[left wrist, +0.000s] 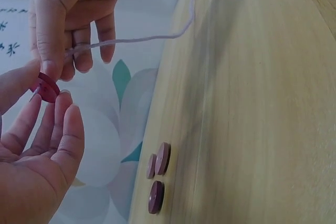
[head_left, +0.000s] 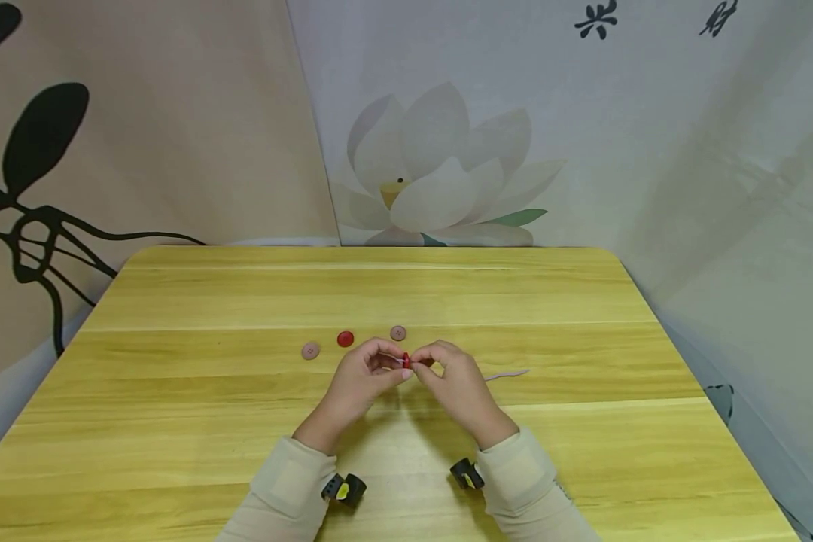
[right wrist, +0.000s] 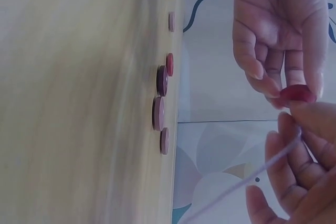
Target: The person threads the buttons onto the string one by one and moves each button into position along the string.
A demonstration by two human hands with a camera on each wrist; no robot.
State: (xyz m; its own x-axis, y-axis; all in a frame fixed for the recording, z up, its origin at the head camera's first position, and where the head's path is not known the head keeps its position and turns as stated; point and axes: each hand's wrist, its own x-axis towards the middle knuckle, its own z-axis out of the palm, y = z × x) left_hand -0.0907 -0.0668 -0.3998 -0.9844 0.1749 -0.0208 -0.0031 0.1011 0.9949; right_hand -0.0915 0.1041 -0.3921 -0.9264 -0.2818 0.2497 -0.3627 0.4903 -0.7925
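Apparently, stringing is sitting only partway: close together above the table point(head_left: 603, 459), the left hand point(head_left: 364, 370) is pinching a red button point(head_left: 406, 360) and the right hand point(head_left: 455, 379) string point(head_left: 506, 374) beside it; other buttons point(head_left: 345, 339) are lying loose farther off, seemingly unstrung.

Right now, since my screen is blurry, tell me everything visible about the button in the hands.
The button is red, round and flat, plastic-looking, with dark marks near its middle that may be holes. The left hand pinches it, tilted, above the table. The right hand, gripping a pale cord, seems to touch its rim; whether the cord runs through it is unclear.
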